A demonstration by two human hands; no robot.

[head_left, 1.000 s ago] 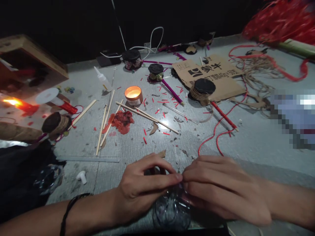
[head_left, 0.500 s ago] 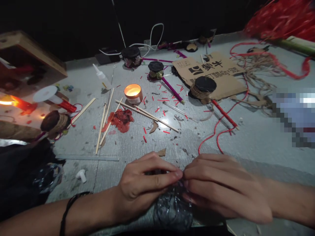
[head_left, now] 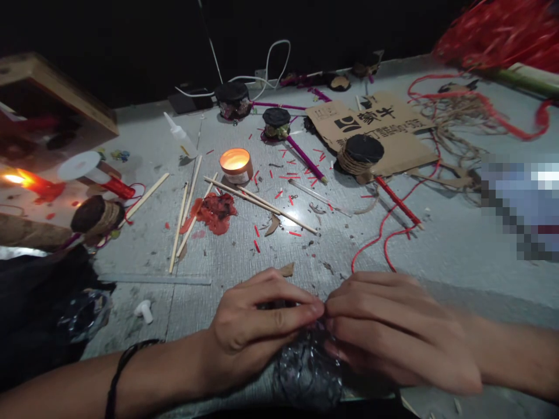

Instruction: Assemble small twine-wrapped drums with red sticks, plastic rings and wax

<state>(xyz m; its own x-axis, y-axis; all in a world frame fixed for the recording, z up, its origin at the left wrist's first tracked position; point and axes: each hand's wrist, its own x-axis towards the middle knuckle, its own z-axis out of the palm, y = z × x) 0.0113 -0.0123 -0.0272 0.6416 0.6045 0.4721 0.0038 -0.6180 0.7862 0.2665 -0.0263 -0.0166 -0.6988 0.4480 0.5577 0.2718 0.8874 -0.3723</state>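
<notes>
My left hand point(head_left: 262, 329) and my right hand point(head_left: 402, 331) meet at the near edge of the table, thumbs and fingers pinched together tip to tip. Below the fingertips hangs a piece of crinkled, shiny clear plastic point(head_left: 310, 372), looking dark; both hands grip its top. My fingers hide the exact spot of the pinch. Just beyond the right hand, a red cord point(head_left: 379, 233) runs up the table. A small brown scrap point(head_left: 287, 270) lies by the left knuckles.
A lit tin candle point(head_left: 236, 165) stands mid-table beside wooden sticks point(head_left: 262, 203) and spilled red wax point(head_left: 216, 212). At left burns a red candle point(head_left: 41, 186). Black-topped rattle drums point(head_left: 362, 150), flattened cardboard point(head_left: 393, 131), a dropper bottle point(head_left: 180, 137) and a glue stick point(head_left: 157, 280) lie around.
Both hands stay pinched at the same place, with only a very slight shift of the right hand and the plastic. Everything on the table lies as before.
</notes>
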